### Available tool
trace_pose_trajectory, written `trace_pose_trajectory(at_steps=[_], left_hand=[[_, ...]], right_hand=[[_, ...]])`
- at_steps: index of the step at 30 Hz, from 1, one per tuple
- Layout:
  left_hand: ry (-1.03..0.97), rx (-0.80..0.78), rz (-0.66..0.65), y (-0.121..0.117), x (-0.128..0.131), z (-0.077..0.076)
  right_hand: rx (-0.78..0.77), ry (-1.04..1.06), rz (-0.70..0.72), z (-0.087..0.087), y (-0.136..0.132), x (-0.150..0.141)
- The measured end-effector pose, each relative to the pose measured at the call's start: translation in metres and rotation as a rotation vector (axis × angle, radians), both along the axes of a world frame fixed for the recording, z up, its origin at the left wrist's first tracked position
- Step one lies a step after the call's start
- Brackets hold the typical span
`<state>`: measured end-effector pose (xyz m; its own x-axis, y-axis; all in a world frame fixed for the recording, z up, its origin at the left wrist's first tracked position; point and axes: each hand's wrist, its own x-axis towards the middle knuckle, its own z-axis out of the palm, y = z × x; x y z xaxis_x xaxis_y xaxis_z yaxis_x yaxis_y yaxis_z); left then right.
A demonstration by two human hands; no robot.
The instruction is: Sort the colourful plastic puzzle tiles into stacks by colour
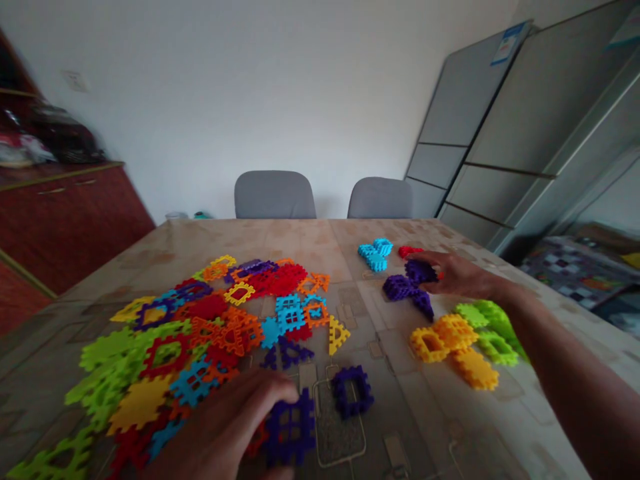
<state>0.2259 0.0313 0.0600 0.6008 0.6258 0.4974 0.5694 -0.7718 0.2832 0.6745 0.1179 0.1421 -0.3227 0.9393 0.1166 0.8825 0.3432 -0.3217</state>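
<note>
At the bottom centre, my left hand [230,427] curls around the near side of a purple window tile [291,427], index finger at its top edge and thumb low in the frame. A purple square frame tile [353,392] lies flat just right of it. My right hand [453,275] reaches to the far right and pinches a dark purple tile [419,271] over a small group of purple tiles [397,287]. Part of its fingers are hidden behind that tile and the hand. Red tiles [410,251] show just beyond this hand.
A spread heap of mixed interlocking tiles [205,307] covers the table's left side. Sorted groups stand at the right: light blue tiles [375,255], orange-yellow tiles [455,343] and lime green tiles [493,327], the last beneath my right forearm. Two grey chairs [275,193] stand behind the table.
</note>
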Motion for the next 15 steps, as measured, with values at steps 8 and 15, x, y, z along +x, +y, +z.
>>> trace_pose_trajectory(at_steps=[8, 15], left_hand=[[-0.134, -0.326, 0.006, 0.078, 0.074, 0.036], [-0.14, -0.284, -0.058, 0.136, 0.159, 0.04]], right_hand=[[0.069, -0.017, -0.061, -0.007, -0.014, 0.004], [0.195, -0.022, -0.123, -0.003, -0.03, 0.012]])
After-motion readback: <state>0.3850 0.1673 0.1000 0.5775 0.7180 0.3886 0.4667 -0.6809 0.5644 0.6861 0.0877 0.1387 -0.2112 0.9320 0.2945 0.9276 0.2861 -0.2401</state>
